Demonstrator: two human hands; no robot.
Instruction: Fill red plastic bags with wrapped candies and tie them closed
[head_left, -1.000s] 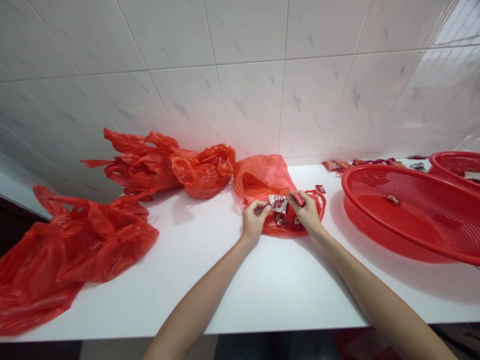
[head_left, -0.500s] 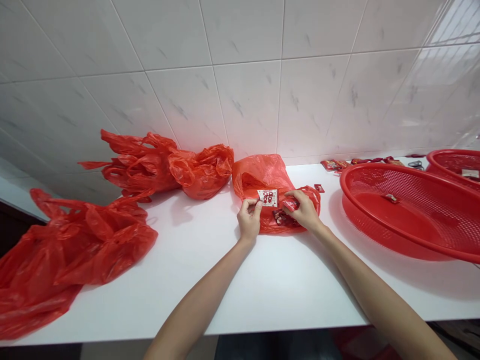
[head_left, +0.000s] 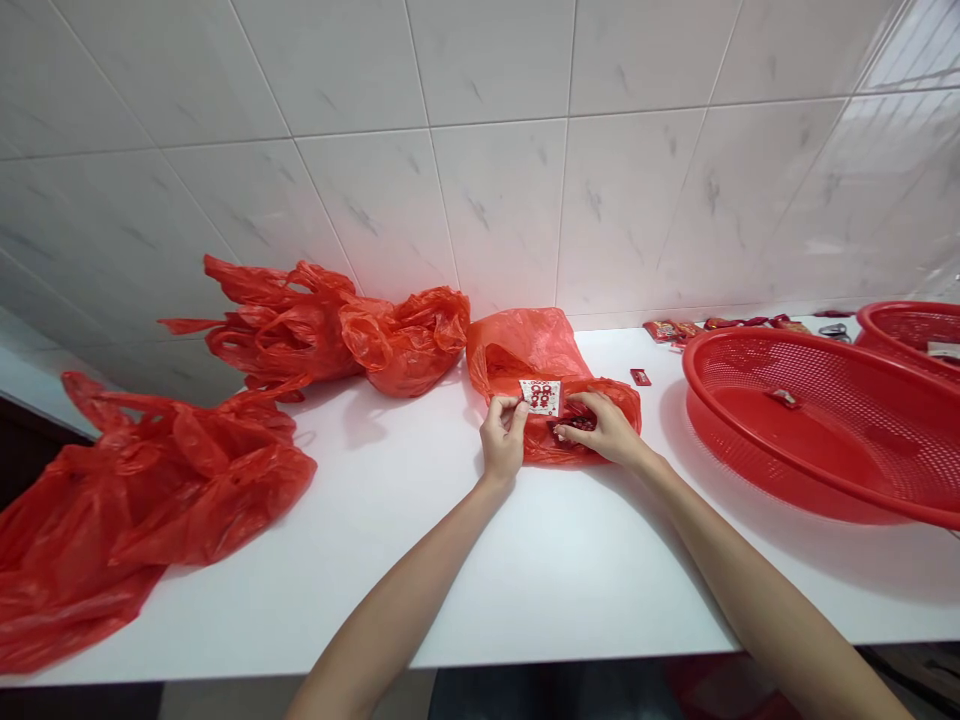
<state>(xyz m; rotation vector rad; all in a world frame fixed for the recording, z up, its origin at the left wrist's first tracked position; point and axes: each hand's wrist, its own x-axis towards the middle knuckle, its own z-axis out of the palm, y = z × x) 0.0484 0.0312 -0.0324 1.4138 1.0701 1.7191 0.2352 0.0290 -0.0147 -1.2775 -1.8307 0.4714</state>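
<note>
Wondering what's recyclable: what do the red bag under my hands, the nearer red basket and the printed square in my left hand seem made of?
Red bag: thin, slightly glossy plastic film, judging by its creases and translucent look.
Nearer basket: probably smooth moulded plastic, given the stiff rim and perforated wall.
Printed square: paper or film; too small to tell.

I pinch a small, flat, squarish packet (head_left: 541,396) by its left edge in my left hand (head_left: 502,432); it is white with red characters, darker red along its right side, its printed face toward me. Beneath it my thin, translucent red plastic bag (head_left: 555,350) lies on its side, slumped and wrinkled. Small dark red wrapped pieces (head_left: 576,421) lie on it, partly hidden under my right hand (head_left: 611,430).
</note>
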